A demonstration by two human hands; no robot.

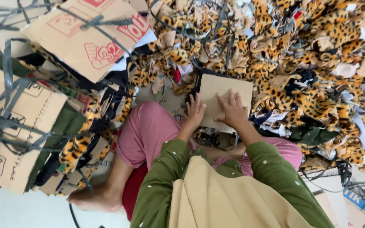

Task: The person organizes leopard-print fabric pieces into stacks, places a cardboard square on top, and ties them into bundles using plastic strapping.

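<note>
Left hand (195, 112) and right hand (232, 110), both released and flat, press on a cardboard sheet (224, 90). Leopard-print scraps (309, 63) pile from 12 to 3 o'clock; strapped boxes (26, 114) at 9.

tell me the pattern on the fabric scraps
Leopard print, orange-yellow with black spots, on the fabric scraps; seen in the head view.

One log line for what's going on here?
left hand: flat on cardboard sheet | right hand: flat on it | around: leopard-print fabric scraps

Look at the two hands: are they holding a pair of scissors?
No, the left hand and right hand both lie flat, fingers spread, on a flat brown cardboard piece.
</note>
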